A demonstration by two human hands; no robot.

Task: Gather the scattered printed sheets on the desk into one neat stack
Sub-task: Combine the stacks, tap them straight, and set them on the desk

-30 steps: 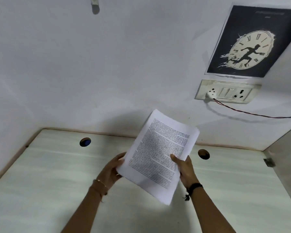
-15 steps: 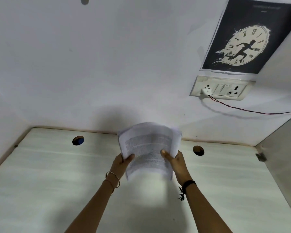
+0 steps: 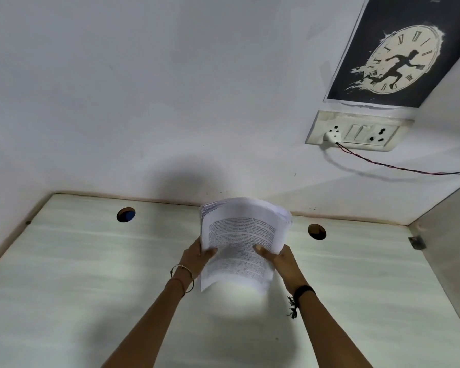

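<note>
Above the pale wood-grain desk (image 3: pixel 64 274), my left hand (image 3: pixel 195 257) and right hand (image 3: pixel 283 257) pinch the white printed paper stack (image 3: pixel 239 235) by its side edges. Its long axis stands nearly upright between them, bottom edge hanging nearest the desk, ready, I judge, for tapping square.

A pale desk (image 3: pixel 64 288) meets a white wall (image 3: pixel 170 88) bearing a clock poster (image 3: pixel 398 57) above a switchboard (image 3: pixel 356 131).

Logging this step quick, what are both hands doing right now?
Left hand: gripping the left edge of the stack of printed sheets.
Right hand: gripping the stack's right edge.
</note>
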